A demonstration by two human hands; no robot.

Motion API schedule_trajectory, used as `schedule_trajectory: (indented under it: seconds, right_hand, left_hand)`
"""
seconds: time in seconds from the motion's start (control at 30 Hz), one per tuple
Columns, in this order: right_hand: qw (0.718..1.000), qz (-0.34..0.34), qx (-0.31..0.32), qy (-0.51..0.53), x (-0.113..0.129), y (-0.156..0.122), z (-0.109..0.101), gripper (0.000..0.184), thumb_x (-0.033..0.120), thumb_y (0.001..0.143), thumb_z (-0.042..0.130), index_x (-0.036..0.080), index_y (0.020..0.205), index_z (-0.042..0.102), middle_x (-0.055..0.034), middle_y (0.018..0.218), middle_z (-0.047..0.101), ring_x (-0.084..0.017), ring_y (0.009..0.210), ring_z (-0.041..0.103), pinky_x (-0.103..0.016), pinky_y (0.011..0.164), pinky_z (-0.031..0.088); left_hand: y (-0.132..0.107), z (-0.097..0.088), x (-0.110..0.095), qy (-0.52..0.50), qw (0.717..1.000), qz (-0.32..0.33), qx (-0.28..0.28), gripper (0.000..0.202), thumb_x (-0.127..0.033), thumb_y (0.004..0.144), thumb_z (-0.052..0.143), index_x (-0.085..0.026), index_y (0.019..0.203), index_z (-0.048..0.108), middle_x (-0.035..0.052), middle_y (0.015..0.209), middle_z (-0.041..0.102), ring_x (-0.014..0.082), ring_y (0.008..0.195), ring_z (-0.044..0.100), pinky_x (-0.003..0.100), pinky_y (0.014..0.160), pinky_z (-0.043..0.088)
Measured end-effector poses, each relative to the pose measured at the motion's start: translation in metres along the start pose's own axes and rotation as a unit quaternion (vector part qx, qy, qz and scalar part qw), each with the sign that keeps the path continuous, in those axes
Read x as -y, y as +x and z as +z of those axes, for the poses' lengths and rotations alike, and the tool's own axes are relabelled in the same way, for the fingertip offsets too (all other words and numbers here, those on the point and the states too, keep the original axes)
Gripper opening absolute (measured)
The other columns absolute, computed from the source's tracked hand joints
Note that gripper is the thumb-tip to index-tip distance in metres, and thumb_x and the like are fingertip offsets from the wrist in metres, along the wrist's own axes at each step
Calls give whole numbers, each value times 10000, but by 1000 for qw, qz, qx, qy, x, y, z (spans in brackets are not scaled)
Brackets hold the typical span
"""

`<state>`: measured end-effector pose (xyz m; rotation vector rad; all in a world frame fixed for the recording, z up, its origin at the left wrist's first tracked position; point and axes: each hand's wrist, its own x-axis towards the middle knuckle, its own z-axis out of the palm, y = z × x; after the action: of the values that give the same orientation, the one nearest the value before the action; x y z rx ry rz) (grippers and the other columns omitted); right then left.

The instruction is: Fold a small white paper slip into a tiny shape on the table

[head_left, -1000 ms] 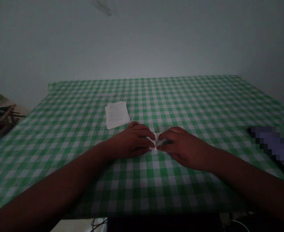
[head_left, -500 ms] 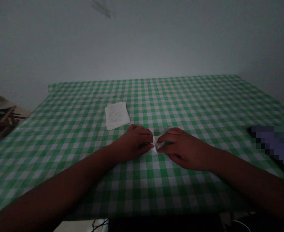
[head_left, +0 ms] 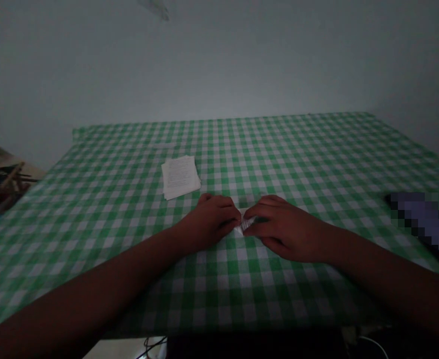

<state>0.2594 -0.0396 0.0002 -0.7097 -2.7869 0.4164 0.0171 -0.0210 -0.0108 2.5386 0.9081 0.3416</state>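
A small piece of printed paper (head_left: 246, 223), partly folded, lies on the checked tablecloth between my two hands. My left hand (head_left: 214, 219) pinches its left side, thumb and fingertips close together. From the other side, my right hand (head_left: 279, 227) grips the paper between curled fingers and thumb. Most of the sheet is hidden under the fingers, so its full shape cannot be made out. Beyond my left hand sits a loose stack of printed paper sheets (head_left: 182, 177), slightly fanned.
A green and white checked tablecloth (head_left: 279, 154) covers the table, which meets a pale wall (head_left: 219, 60). At the right edge lies a dark flat object (head_left: 424, 219), blurred by pixels. Cables (head_left: 152, 345) hang below the front edge. Clutter (head_left: 10, 184) stands on the floor at left.
My left fingertips have moved slightly right, closer to the right hand, and the paper between them looks more bunched or folded. My right hand has hardly moved.
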Motion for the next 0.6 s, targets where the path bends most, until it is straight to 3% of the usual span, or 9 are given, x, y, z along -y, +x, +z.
schedule_trajectory:
  seconds: [0.33,0.6]
  right_hand:
    - [999,5,23,-38,4,-1,-1,320,191,934,513,256,1184,702,-95,1214,624,-264,1070,532,-485,947,411]
    - [998,-14,19,-61,11,0,-6,299,173,925,497,209,1116,724,-127,1169,664,-269,988,560,-485,908,422]
  left_hand:
    - [3,0,-3,7,1000,-19,-2,130,-227,968,548,-230,967,678,-5,953,656,176,948,588,357,864,307]
    - [3,3,-1,16,1000,-14,-14,143,-255,979,540,-228,963,679,6,951,662,181,937,588,361,848,311]
